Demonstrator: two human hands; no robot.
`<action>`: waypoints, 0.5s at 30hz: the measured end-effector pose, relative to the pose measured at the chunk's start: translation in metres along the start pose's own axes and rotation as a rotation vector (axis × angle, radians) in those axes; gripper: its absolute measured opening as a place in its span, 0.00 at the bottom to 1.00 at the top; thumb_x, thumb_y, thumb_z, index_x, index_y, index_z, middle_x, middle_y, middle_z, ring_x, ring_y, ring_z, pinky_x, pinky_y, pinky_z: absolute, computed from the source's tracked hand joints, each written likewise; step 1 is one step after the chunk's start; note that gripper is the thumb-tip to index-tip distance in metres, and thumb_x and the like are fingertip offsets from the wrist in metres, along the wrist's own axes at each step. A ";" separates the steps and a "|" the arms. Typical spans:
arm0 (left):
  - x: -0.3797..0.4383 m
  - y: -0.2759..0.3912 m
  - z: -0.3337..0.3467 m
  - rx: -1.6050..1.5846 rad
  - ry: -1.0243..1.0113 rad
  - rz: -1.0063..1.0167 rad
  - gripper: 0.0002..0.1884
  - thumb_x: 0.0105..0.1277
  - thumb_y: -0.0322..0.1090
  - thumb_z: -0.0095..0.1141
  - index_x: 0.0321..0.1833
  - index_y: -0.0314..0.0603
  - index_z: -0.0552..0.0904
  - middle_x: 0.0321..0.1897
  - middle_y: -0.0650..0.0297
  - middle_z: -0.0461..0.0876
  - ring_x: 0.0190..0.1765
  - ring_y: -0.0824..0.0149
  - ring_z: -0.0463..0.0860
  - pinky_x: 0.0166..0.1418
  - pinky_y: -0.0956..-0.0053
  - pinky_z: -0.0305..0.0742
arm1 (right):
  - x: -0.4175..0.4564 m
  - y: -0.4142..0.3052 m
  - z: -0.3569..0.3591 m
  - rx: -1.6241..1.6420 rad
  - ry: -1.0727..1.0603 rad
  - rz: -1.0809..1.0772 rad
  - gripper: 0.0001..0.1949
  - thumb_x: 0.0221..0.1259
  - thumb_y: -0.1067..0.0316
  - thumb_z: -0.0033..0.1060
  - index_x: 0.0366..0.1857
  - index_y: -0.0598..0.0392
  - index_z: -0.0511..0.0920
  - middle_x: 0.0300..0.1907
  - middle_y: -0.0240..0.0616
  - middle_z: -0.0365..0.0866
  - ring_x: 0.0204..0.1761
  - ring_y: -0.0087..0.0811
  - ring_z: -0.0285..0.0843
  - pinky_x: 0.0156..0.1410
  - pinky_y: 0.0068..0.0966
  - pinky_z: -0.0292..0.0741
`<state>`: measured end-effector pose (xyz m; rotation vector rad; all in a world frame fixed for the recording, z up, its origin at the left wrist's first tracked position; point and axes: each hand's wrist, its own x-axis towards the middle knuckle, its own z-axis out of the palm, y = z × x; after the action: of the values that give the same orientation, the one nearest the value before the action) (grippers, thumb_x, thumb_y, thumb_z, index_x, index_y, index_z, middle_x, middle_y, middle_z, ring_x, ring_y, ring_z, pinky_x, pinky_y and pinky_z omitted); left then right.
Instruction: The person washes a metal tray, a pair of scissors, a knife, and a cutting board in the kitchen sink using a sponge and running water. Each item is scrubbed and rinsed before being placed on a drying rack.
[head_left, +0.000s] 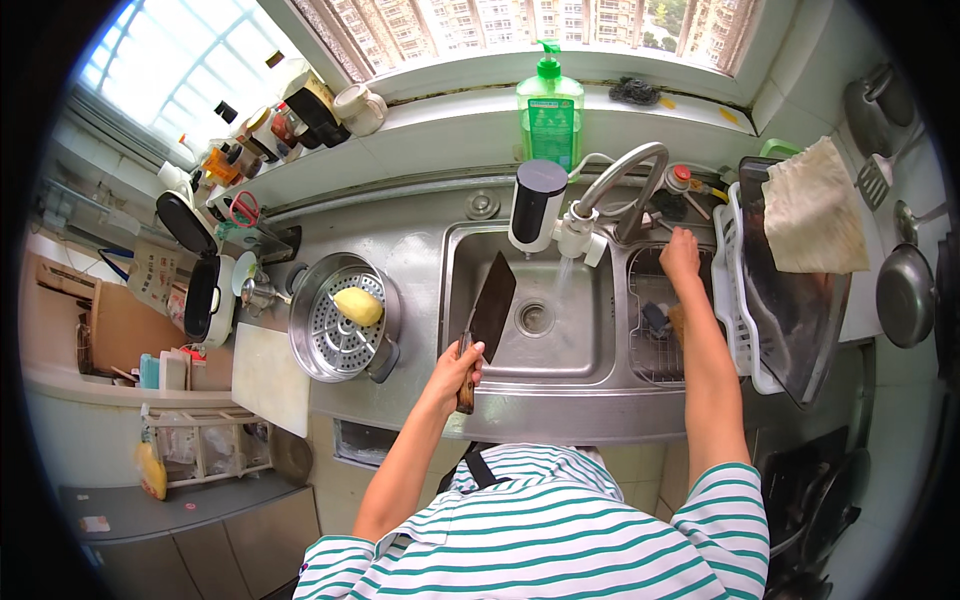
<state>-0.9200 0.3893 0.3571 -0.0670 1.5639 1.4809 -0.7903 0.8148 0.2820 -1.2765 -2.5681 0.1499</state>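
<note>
My left hand (456, 373) is closed around the wooden handle of a cleaver (496, 307), whose dark, broad blade is over the left part of the steel sink (577, 352). Water runs from the faucet (580, 225) into that basin. My right hand (681, 259) reaches over the smaller basin on the right, its fingers at the faucet's lever (660, 222); whether they grip it is not clear. A peeled potato (358, 306) lies in a steel steamer pot (300, 337) on the counter left of the sink.
A white cutting board (271, 375) lies left of the pot. The green soap bottle (550, 120) stands behind the sink. At the right are a white plastic rack (739, 300) and a dark tray (795, 330) with a cloth (816, 210) over it. A wire basket (656, 364) sits in the smaller basin.
</note>
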 end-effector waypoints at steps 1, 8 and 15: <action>0.001 0.002 0.005 -0.031 0.010 -0.014 0.11 0.65 0.41 0.56 0.33 0.46 0.69 0.21 0.70 0.71 0.19 0.78 0.70 0.22 0.83 0.65 | -0.004 -0.002 -0.001 0.014 0.013 0.011 0.12 0.48 0.74 0.55 0.38 0.60 0.70 0.42 0.49 0.72 0.49 0.49 0.70 0.53 0.39 0.72; 0.022 -0.012 0.015 -0.306 -0.025 -0.061 0.17 0.69 0.53 0.44 0.35 0.47 0.68 0.22 0.69 0.71 0.21 0.75 0.71 0.25 0.78 0.70 | -0.051 -0.027 -0.038 -0.004 0.021 -0.172 0.28 0.47 0.68 0.62 0.55 0.60 0.66 0.60 0.48 0.64 0.57 0.49 0.64 0.58 0.39 0.69; 0.023 -0.029 0.042 -0.456 -0.040 0.138 0.17 0.70 0.53 0.42 0.41 0.46 0.70 0.33 0.65 0.76 0.34 0.69 0.77 0.35 0.72 0.76 | -0.193 -0.165 -0.089 1.092 -1.029 -0.264 0.34 0.62 0.49 0.52 0.65 0.60 0.58 0.55 0.51 0.72 0.58 0.39 0.71 0.60 0.30 0.67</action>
<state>-0.8910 0.4276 0.3283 -0.1942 1.1923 1.9137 -0.7803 0.5590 0.3651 -0.4076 -2.4412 2.2206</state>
